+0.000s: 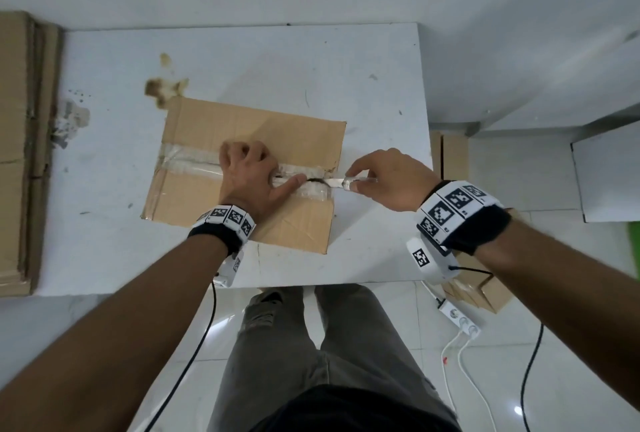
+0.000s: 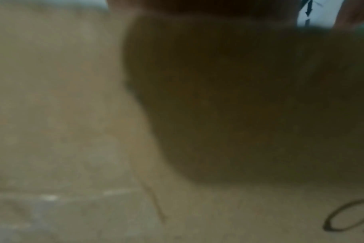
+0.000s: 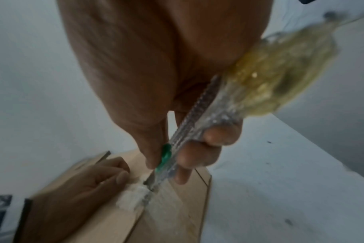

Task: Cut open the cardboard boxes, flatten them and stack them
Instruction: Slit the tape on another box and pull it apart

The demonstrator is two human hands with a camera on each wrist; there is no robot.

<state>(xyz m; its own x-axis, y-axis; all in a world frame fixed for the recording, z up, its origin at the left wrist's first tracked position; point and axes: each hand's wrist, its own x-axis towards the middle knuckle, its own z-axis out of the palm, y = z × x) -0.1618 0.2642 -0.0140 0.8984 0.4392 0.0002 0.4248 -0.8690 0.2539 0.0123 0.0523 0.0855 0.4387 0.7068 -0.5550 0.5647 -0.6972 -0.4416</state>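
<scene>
Right hand point(image 1: 388, 179) grips knife point(image 1: 341, 183) in box point(image 1: 242, 126) tape; left hand point(image 1: 251, 175) seemingly pressing flat.

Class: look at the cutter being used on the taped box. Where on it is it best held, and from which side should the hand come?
Hold the cutter by its clear handle, well behind the blade, as the right hand does: thumb on one side, fingers curled round the other. Come from the box's right end, since the blade points left into the tape seam. The left hand steadies the box top.
</scene>
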